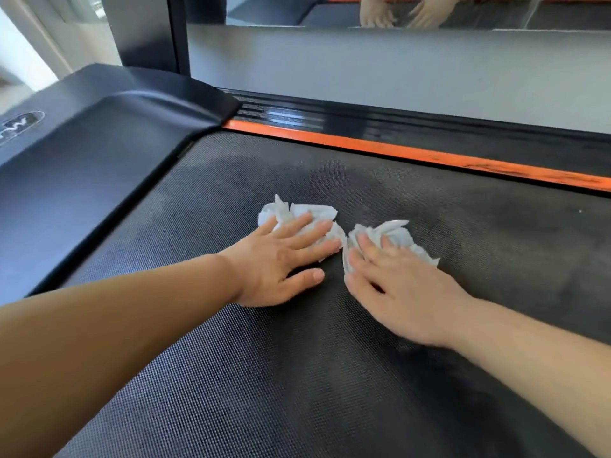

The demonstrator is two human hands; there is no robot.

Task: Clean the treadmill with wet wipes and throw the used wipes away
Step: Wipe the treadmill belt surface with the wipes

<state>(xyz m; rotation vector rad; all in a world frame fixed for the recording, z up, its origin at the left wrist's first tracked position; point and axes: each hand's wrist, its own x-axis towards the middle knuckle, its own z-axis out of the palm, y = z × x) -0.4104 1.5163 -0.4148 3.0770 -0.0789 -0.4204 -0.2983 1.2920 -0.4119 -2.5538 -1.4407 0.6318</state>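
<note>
The treadmill's black textured belt [297, 375] fills the lower view. My left hand [281, 259] lies flat with straight fingers pressing a crumpled white wipe [294, 211] onto the belt. Right beside it, my right hand [396, 292] presses a second crumpled white wipe [396, 231] with spread fingers. The two wipes nearly touch at the middle of the belt. Damp, darker patches show on the belt beyond the wipes.
An orange strip [413, 153] and a black side rail [429, 127] run along the belt's far edge. The dark motor cover [82, 153] rises at the left. A grey wall base and a mirror [429, 11] reflecting both hands stand beyond the rail.
</note>
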